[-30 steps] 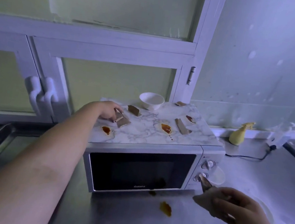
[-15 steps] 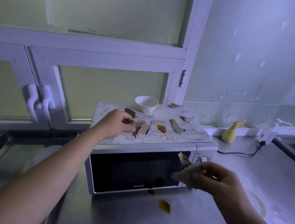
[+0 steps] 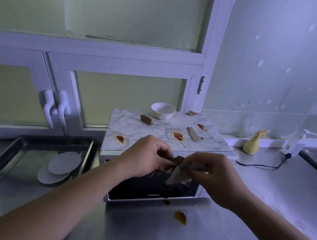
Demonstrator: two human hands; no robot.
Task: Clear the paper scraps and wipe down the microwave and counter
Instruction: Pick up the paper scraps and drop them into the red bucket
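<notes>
Three brown paper scraps [image 3: 191, 113] lie flat on the marble-patterned top of the microwave [image 3: 133, 124], beyond and above the hands. The left hand [image 3: 145, 158] and right hand [image 3: 215, 172] meet before the dark glass door, the fingertips of both pinching a crumpled wad [image 3: 177, 175] of thin, creased paper between them. A stubby scrap [image 3: 145, 120] sits just beside the white bowl [image 3: 162, 110], nearer the left hand. A long strip [image 3: 193, 134], its axis running front to back with a slight slant, is nearer the right. Glossy orange stains [image 3: 178, 136] dot the top, and a blot [image 3: 180, 217] marks the smooth steel worktop [image 3: 265, 183].
</notes>
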